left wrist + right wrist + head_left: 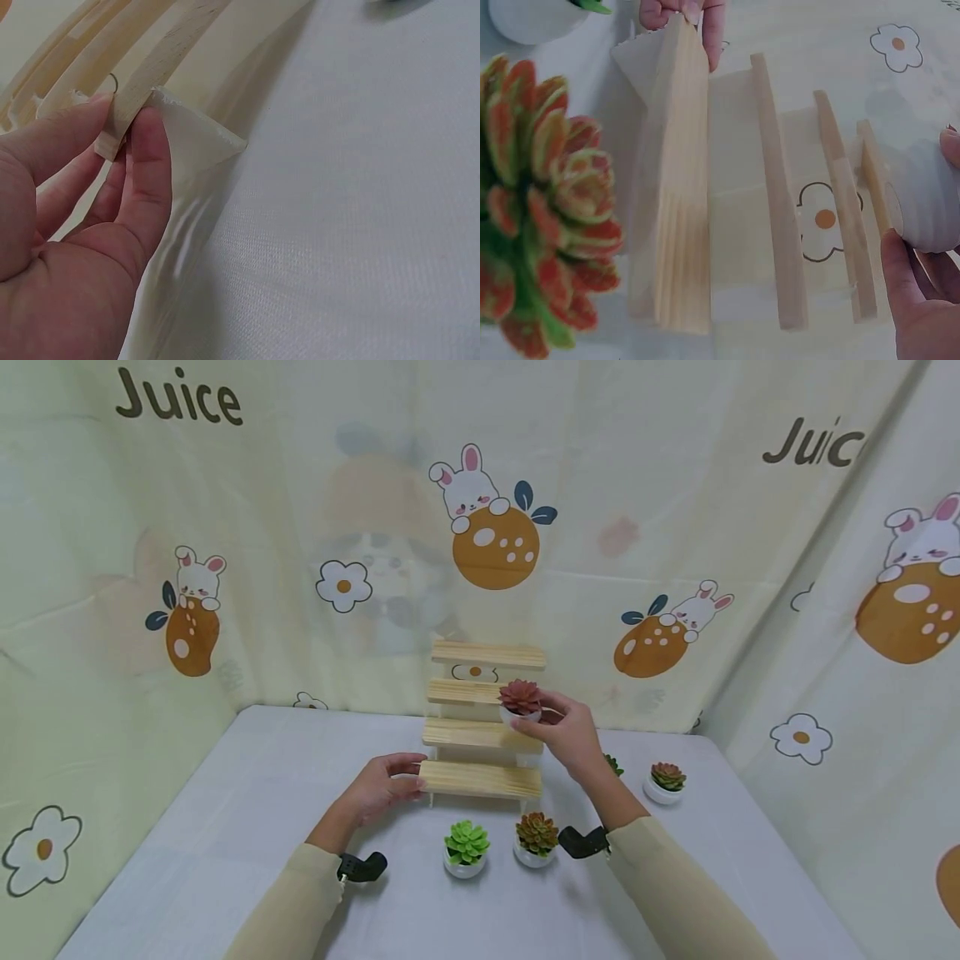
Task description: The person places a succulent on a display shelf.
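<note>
A tiered wooden display stand with pale slats on clear supports stands at the back of the table. My left hand pinches the left end of its lowest slat, thumb on one face and fingers on the other, as the left wrist view shows. My right hand grips a potted red succulent by its white pot, held in front of the upper slats on the right side. Whether the pot touches a slat I cannot tell. No plant is seen on the slats.
In front of the stand are a bright green succulent and a reddish-brown succulent in white pots. Another potted succulent stands at the right; a green plant is mostly hidden behind my right forearm. A patterned curtain hangs behind.
</note>
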Tool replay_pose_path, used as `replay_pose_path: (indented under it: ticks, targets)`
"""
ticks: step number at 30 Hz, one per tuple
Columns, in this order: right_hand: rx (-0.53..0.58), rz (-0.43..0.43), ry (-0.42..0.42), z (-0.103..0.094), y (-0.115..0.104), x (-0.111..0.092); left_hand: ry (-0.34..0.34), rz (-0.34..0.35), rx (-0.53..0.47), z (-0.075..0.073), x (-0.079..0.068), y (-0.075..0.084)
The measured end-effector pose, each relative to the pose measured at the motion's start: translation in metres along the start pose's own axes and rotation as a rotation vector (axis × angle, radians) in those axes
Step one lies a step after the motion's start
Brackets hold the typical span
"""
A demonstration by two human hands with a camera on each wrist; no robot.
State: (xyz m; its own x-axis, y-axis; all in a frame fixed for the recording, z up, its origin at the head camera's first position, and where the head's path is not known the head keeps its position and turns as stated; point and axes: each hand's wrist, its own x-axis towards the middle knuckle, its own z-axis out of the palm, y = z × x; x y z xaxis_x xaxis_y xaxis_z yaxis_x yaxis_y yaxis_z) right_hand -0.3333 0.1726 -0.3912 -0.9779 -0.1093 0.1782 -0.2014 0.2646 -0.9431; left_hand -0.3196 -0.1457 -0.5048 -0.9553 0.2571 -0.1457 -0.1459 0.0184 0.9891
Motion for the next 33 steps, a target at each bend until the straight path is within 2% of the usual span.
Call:
replay_pose_path:
  ticks: [17,24,33]
  targets:
    - [0.073,-0.06,-0.014,0.028,-0.023,0.035,-0.005,0.0,0.02,-0.002,0.0,0.0]
    - [0.044,-0.101,0.007,0.038,-0.038,0.052,-0.005,-0.003,0.016,-0.001,0.0,0.001]
    - [0.047,-0.099,0.022,0.05,-0.052,0.073,-0.023,0.002,0.015,-0.001,-0.001,0.002]
